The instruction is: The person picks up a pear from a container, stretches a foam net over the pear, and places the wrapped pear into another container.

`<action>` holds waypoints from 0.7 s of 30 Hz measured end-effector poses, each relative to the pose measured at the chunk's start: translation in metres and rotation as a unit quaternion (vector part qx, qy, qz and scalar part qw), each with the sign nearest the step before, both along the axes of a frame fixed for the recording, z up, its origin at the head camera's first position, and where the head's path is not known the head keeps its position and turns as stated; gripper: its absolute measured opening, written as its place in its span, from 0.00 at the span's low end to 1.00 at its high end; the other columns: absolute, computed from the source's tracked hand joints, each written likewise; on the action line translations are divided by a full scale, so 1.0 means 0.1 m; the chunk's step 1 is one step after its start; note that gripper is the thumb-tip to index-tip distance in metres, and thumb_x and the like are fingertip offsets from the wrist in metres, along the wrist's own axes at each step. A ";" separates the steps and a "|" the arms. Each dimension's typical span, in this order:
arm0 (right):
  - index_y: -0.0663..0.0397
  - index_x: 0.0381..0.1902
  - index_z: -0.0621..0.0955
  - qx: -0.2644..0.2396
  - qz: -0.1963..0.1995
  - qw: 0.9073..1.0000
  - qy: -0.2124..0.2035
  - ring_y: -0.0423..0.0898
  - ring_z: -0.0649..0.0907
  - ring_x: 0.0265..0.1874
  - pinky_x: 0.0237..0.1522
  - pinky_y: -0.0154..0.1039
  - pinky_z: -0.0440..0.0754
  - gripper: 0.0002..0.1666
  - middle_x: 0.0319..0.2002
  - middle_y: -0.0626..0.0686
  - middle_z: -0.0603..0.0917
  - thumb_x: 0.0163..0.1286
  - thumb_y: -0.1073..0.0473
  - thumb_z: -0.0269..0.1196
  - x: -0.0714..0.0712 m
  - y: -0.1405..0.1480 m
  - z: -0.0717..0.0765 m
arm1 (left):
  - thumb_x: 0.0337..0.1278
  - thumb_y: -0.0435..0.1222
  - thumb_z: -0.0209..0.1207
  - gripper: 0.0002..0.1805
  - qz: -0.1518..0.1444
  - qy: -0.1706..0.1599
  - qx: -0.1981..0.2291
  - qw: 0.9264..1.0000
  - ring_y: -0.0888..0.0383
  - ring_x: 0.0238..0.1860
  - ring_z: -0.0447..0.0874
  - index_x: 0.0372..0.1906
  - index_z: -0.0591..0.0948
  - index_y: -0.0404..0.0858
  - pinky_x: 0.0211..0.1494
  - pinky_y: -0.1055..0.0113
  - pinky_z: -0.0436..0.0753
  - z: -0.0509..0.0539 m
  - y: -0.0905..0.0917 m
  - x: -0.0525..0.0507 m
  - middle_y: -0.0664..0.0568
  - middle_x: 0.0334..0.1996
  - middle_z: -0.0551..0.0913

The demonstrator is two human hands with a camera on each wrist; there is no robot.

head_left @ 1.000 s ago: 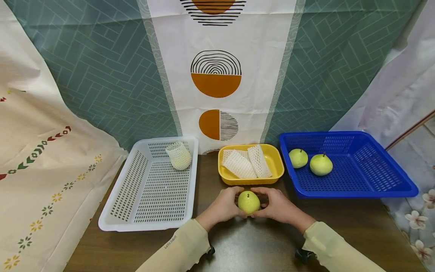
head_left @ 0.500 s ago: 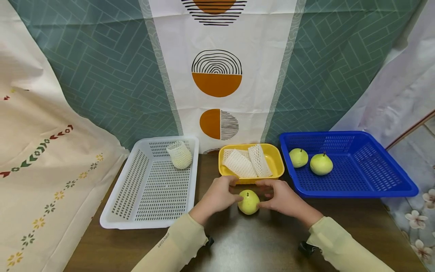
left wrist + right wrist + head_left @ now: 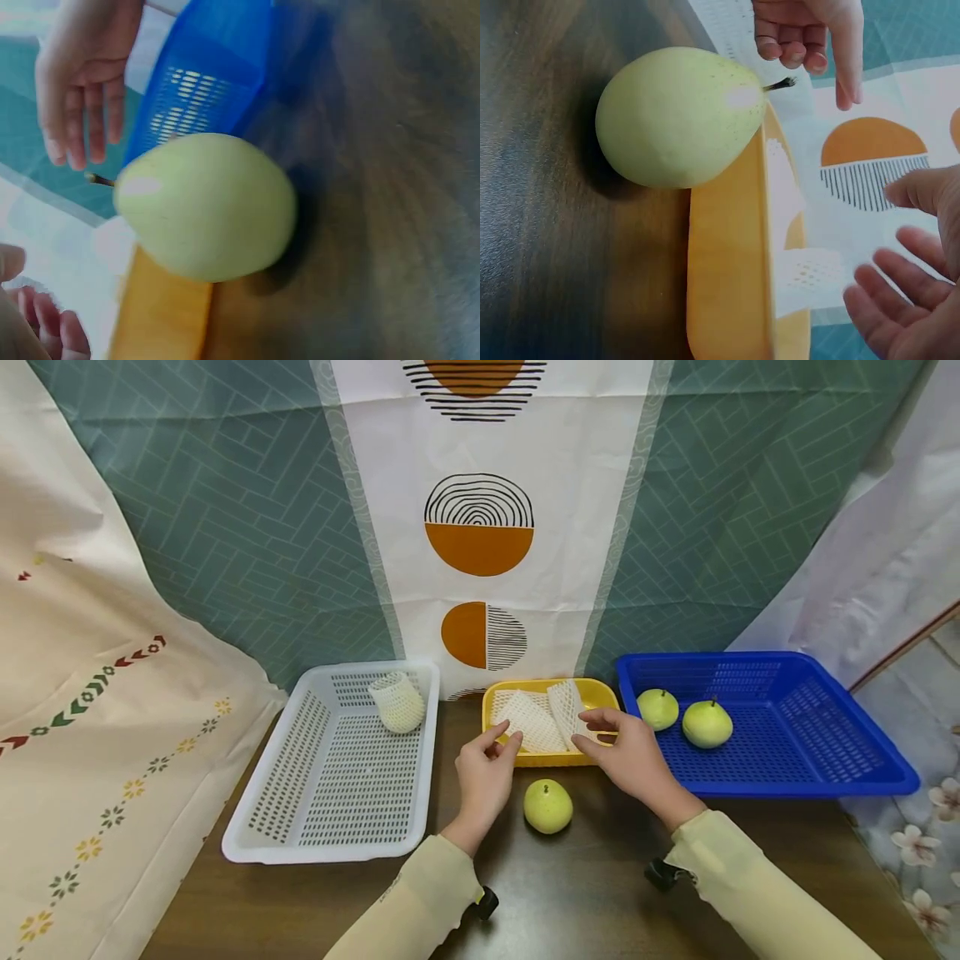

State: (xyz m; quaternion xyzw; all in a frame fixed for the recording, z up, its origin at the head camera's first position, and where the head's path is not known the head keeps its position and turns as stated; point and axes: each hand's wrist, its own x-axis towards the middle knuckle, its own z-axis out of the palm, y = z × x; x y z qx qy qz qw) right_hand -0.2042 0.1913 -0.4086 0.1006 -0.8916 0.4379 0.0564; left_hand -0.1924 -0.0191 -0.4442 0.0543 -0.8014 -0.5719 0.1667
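Observation:
A yellow-green pear stands upright on the table, stem up, just in front of a yellow tray. Two white foam fruit nets lie flat in that tray. My left hand is over the tray's front left edge, thumb and index finger apart with nothing between them. Above the tray's right side hovers my right hand, fingers spread and thumb near the right foam net; no grip on it shows. In the right wrist view both hands appear beyond the pear, away from it.
To the left sits a white basket holding one pear in a foam net. On the right, a blue basket contains two bare pears. A patterned curtain hangs behind.
Both hands have let go of the pear and moved forward to the yellow tray, the right one to its right side. The pear stays standing on the table.

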 end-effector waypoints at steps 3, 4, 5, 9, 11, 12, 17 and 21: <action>0.49 0.51 0.79 0.008 -0.025 1.000 -0.002 0.52 0.79 0.53 0.54 0.51 0.78 0.25 0.52 0.52 0.81 0.59 0.45 0.66 -0.06 -0.03 -0.03 | 0.51 0.48 0.64 0.17 0.027 0.013 0.009 0.999 0.62 0.20 0.68 0.46 0.85 0.47 0.22 0.72 0.67 -0.11 0.02 -0.04 0.57 0.18 0.74; 0.50 0.52 0.78 0.016 -0.030 0.999 -0.001 0.53 0.79 0.54 0.54 0.52 0.77 0.25 0.53 0.53 0.80 0.60 0.46 0.65 -0.08 -0.05 -0.05 | 0.52 0.48 0.65 0.17 0.034 0.016 0.011 0.999 0.62 0.21 0.68 0.46 0.85 0.46 0.24 0.72 0.67 -0.14 0.03 -0.05 0.56 0.18 0.73; 0.50 0.53 0.78 0.024 -0.036 0.999 -0.001 0.53 0.78 0.55 0.54 0.52 0.77 0.26 0.54 0.54 0.80 0.60 0.46 0.65 -0.10 -0.06 -0.07 | 0.52 0.47 0.65 0.16 0.041 0.018 0.013 0.999 0.62 0.22 0.68 0.45 0.86 0.46 0.25 0.71 0.68 -0.17 0.03 -0.06 0.56 0.18 0.73; 0.51 0.56 0.77 0.051 -0.049 0.997 -0.004 0.56 0.74 0.59 0.55 0.54 0.75 0.28 0.57 0.56 0.77 0.60 0.46 0.65 -0.16 -0.10 -0.13 | 0.51 0.45 0.66 0.14 0.065 0.012 0.022 0.998 0.61 0.23 0.70 0.43 0.87 0.46 0.28 0.69 0.69 -0.25 0.04 -0.08 0.55 0.19 0.75; 0.51 0.57 0.75 0.059 -0.052 0.997 -0.013 0.56 0.73 0.60 0.55 0.55 0.74 0.30 0.59 0.57 0.76 0.60 0.46 0.65 -0.19 -0.12 -0.16 | 0.50 0.44 0.67 0.13 0.073 0.008 0.028 0.997 0.61 0.24 0.71 0.42 0.87 0.46 0.28 0.69 0.70 -0.29 0.03 -0.09 0.55 0.20 0.76; 0.51 0.59 0.75 0.062 -0.052 0.997 -0.017 0.57 0.72 0.61 0.55 0.56 0.74 0.31 0.60 0.57 0.75 0.60 0.46 0.65 -0.21 -0.13 -0.17 | 0.49 0.43 0.67 0.13 0.075 0.005 0.031 0.997 0.61 0.24 0.71 0.41 0.87 0.45 0.28 0.69 0.71 -0.30 0.03 -0.09 0.55 0.20 0.76; 0.51 0.65 0.68 0.089 -0.061 0.993 -0.052 0.58 0.69 0.63 0.59 0.57 0.71 0.38 0.65 0.58 0.70 0.60 0.45 0.64 -0.29 -0.15 -0.23 | 0.47 0.41 0.68 0.12 0.078 -0.006 0.037 0.996 0.61 0.25 0.72 0.40 0.87 0.44 0.28 0.70 0.72 -0.37 0.03 -0.12 0.55 0.22 0.78; 0.53 0.67 0.64 0.105 -0.068 0.989 -0.079 0.58 0.69 0.64 0.60 0.57 0.69 0.42 0.66 0.58 0.67 0.60 0.44 0.64 -0.36 -0.16 -0.29 | 0.46 0.39 0.69 0.11 0.087 -0.013 0.031 0.996 0.61 0.25 0.72 0.38 0.88 0.44 0.29 0.69 0.72 -0.43 0.02 -0.14 0.56 0.21 0.78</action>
